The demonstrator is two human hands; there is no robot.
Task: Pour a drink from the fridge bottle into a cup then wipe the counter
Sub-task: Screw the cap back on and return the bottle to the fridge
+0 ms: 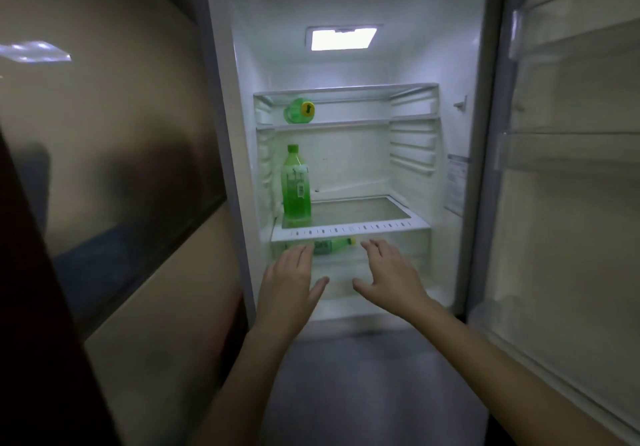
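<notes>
The upright green plastic bottle (296,185), tall, green-capped and pale-labelled, stands at the left edge of the white-rimmed glass shelf (349,229) in the middle of the open fridge, near its front left corner. Under that shelf's front edge, in the bottom compartment, a smaller green bottle lying on its side (332,246) shows between the two hands, its yellowish cap end pointing right. A third green bottle with a yellow cap (298,111) lies on the upper glass shelf (346,122) by its left edge, cap facing outward.

The left hand (289,282) and the right hand (388,279) are both released: fingers straight and spread, palms down, grasping nothing. They hover in front of the bottom compartment, just below the middle shelf's rim. The left fingertips overlap the lying bottle's left end, but I cannot tell whether they touch it.

The step in hand looks like fetching a bottle, and the hands are nearest the lying one. One hand wrapped round its body should be enough. It should come straight out under the rim so it does not knock the shelf above. Turning it cap-up once it is out is wise, since a bottle stored on its side may leak if the cap is loose. The white fridge door (571,168) stands open on the right, leaving room to withdraw. No cup or counter is in view.
</notes>
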